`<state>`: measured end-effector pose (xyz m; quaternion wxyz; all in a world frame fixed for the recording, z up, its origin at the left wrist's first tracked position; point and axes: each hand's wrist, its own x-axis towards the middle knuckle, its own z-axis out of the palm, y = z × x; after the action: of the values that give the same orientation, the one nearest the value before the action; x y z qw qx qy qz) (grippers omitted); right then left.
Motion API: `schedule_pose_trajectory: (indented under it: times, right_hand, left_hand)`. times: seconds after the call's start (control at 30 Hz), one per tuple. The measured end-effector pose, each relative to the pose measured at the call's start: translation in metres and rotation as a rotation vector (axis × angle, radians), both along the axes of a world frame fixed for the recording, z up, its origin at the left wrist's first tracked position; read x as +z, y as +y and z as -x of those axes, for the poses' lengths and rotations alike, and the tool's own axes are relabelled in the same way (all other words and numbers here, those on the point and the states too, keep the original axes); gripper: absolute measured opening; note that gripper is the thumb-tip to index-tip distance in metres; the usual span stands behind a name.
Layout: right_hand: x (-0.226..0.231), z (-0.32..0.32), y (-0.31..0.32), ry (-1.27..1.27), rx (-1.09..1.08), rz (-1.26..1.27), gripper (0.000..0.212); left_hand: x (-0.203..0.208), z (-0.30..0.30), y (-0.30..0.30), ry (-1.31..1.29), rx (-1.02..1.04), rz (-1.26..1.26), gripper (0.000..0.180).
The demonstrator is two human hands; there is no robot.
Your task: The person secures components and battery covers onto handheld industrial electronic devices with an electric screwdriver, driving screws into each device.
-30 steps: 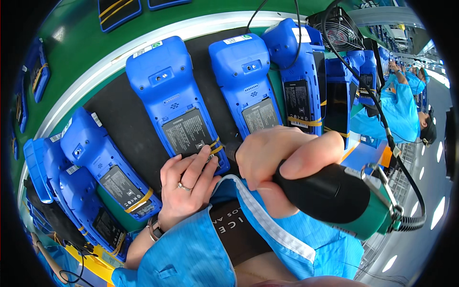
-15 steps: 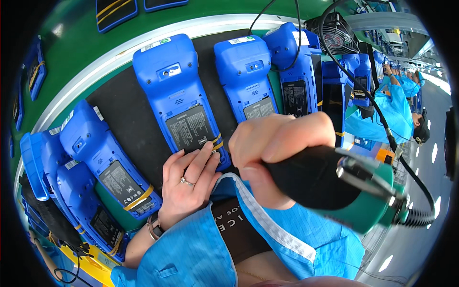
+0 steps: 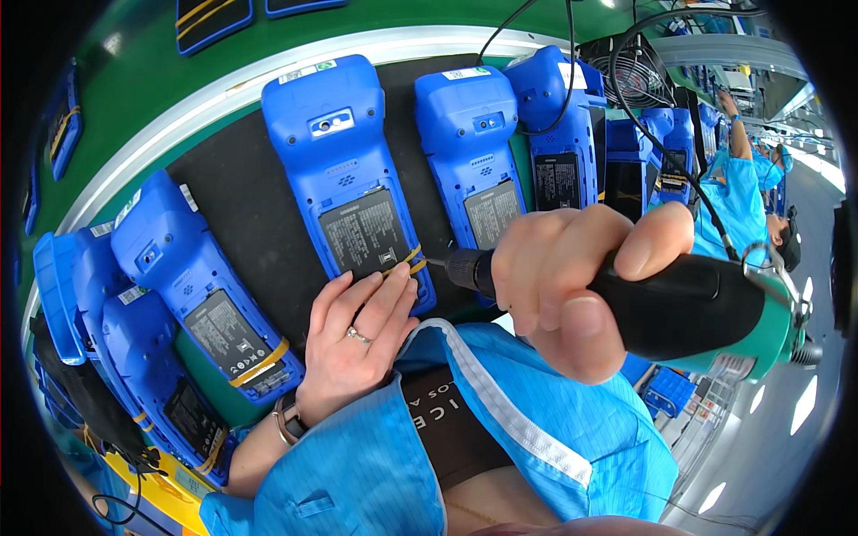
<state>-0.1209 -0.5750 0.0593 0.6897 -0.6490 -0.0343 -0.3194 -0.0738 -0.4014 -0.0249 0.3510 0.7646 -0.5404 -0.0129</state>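
Note:
A blue handheld terminal (image 3: 347, 161) lies back side up in front of me, its black battery (image 3: 365, 234) showing. A yellow rubber band (image 3: 409, 259) crosses its lower end. My left hand (image 3: 357, 332) lies there, fingers stretched over the lower edge and fingertips at the band. My right hand (image 3: 590, 277) is wrapped round a black and green electric screwdriver (image 3: 693, 308). The tool lies nearly level, its thin bit pointing left at the terminal's lower right edge, near the band; whether it touches cannot be made out.
Right of this terminal lies a second one (image 3: 469, 121), with others beyond it. More banded terminals (image 3: 210, 295) lean in a group at the left. Cables hang at the right, near a fan (image 3: 636, 80). A co-worker in blue (image 3: 737, 210) is at the far right; a green surface (image 3: 295, 40) lies beyond the white rail.
My right hand has moved right and turned the screwdriver, bringing its bit into sight by the terminal's edge. My left hand stays on the terminal. The view has shifted slightly.

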Motion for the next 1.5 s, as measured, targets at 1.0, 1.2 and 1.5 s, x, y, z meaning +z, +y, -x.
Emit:
schedule_pose_trajectory:
  times: [1.0, 1.2, 1.5]
  right_hand:
    - [-0.016, -0.03, 0.033, 0.047, 0.365, 0.21, 0.047]
    - [-0.03, -0.038, 0.061, -0.149, 0.215, -0.154, 0.041]
    - [-0.005, -0.018, 0.043, 0.124, 0.199, 0.389, 0.038]
  left_hand:
    - [-0.002, 0.002, 0.035, -0.015, -0.184, 0.048, 0.032]
    - [0.005, 0.0, 0.037, 0.021, -0.186, 0.042, 0.03]
    - [0.01, 0.009, 0.058, -0.084, -0.211, -0.05, 0.03]
